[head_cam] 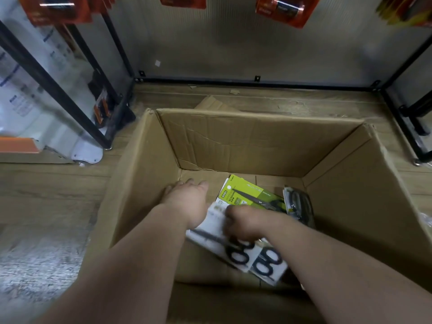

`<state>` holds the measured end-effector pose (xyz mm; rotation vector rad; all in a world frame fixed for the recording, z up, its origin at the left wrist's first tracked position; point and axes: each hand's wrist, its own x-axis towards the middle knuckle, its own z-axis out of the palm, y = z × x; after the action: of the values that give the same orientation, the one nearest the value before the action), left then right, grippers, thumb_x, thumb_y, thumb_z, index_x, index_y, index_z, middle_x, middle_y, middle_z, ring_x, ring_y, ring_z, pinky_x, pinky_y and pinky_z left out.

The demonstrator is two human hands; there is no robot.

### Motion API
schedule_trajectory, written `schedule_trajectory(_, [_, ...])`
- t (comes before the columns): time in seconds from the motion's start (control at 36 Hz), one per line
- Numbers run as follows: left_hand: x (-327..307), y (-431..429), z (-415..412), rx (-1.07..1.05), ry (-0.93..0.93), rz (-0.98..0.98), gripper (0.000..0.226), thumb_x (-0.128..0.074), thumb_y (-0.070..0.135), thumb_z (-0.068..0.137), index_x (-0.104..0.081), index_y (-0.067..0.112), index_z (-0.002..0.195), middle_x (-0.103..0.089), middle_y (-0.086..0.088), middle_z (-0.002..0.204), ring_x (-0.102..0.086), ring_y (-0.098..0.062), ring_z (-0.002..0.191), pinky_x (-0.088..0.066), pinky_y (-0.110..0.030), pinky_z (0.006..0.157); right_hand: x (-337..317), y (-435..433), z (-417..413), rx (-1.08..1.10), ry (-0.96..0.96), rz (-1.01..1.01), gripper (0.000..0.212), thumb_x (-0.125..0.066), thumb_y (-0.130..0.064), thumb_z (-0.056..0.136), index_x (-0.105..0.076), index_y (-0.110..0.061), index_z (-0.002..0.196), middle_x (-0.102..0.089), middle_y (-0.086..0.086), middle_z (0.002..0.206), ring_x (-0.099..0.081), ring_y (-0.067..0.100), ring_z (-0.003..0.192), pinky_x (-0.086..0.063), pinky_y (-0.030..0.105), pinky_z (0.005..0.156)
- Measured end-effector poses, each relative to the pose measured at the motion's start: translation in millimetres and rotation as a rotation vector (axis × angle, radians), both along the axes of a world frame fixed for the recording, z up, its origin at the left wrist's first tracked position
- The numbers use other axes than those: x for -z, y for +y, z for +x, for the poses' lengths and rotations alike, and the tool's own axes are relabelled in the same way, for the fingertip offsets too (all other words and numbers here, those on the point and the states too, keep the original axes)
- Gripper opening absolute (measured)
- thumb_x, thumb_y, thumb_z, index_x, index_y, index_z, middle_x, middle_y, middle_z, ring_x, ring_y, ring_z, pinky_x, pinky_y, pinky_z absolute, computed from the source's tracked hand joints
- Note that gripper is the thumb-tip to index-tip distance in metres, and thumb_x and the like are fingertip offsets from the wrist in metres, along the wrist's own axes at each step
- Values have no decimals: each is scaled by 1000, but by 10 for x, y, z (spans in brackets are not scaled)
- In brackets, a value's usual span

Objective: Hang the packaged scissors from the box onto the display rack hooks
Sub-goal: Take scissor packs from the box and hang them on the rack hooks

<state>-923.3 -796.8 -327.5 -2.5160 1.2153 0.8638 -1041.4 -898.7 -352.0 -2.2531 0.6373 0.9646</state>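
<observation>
packaged scissors lie flat on box [257, 141] floor, nearer right wall: white packs [236, 251] in front, green pack [247, 190] behind. left hand [187, 197] open, fingers straight, beside them. right hand [243, 220] curled over white packs, apparently gripping. packs likely light, stiff, slick; best pinched at card edge.

scissor pkgs [247, 199] in box [257, 141]

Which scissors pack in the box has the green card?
The green pack, lying toward the far wall of the box, just beyond the right hand. The two white packs under that hand hold black-handled scissors.
</observation>
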Motion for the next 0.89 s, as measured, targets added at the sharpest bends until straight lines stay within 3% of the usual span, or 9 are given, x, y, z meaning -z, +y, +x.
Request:
schedule_trajectory(0.11, [-109, -52, -22, -47, 22, -87, 72, -45, 34, 103, -1, 25, 160, 17, -8, 166, -7, -36, 153, -16, -49, 123, -127, -232, 8, 204, -58, -2, 34, -52, -19, 95, -48, -11, 128, -56, 12, 133, -55, 30, 119, -43, 28, 87])
schedule_trajectory(0.17, [-153, -66, -23, -78, 20, -112, 78, -46, 34, 104, 8, 25, 159, 24, -10, 164, -4, -37, 153, -15, -49, 123, -180, -315, -36, 287, -47, -2, 38, -53, -18, 92, -49, -11, 129, -58, 10, 129, -57, 30, 115, -49, 33, 93])
schedule_trajectory(0.25, [-140, -44, -28, -58, 33, -42, 71, -48, 39, 102, -12, 16, 158, -15, -15, 164, -29, -37, 146, -30, -50, 117, -289, -413, -127, 389, -62, 39, 35, -55, -19, 92, -57, -9, 126, -64, 13, 119, -63, 30, 107, -52, 42, 95])
schedule_trajectory(0.36, [-179, 6, -79, -13, 87, 76, 46, -48, 47, 101, -49, 13, 131, -55, -10, 133, -54, -24, 111, -44, -36, 93, -402, -491, -234, 505, -116, 154, 31, -56, -12, 95, -57, -16, 125, -64, 7, 122, -63, 26, 111, -50, 44, 100])
schedule_trajectory(0.44, [-272, -24, -115, -29, 134, 73, 49, -45, 53, 101, -56, 11, 124, -60, -8, 124, -53, -21, 100, -44, -32, 86, -416, -489, -280, 646, -212, 294, 24, -56, 0, 93, -60, -13, 113, -69, 5, 113, -68, 25, 105, -53, 43, 97])
schedule_trajectory(0.58, [-302, -70, -172, -95, 306, -52, 50, -48, 50, 101, -52, 19, 140, -56, -5, 141, -54, -25, 126, -43, -33, 105, -462, -345, -261, 745, -371, 504, 36, -52, 12, 90, -66, -20, 97, -73, 12, 112, -69, 28, 105, -53, 44, 99])
schedule_trajectory(0.67, [-287, -79, -167, -112, 421, -147, 46, -53, 39, 101, -51, 26, 145, -55, -1, 145, -51, -21, 130, -39, -30, 108, -428, -268, -247, 808, -419, 631, 39, -51, 14, 89, -68, -17, 106, -72, 13, 113, -69, 28, 107, -51, 47, 101])
schedule_trajectory(0.83, [-299, -38, -167, -302, 571, -72, 29, -58, 36, 99, -57, 32, 128, -67, 4, 98, -65, -16, 82, -48, -26, 67, -376, -151, -316, 880, -307, 774, 42, -47, 13, 92, -62, -9, 124, -71, 17, 116, -69, 31, 105, -56, 42, 90])
schedule_trajectory(0.89, [-253, 10, -183, -353, 607, 39, 28, -58, 38, 98, -56, 32, 126, -67, 4, 113, -70, -19, 92, -52, -30, 73, -337, -97, -340, 834, -195, 740, 38, -47, 8, 94, -62, -10, 123, -72, 14, 108, -70, 28, 95, -57, 42, 83])
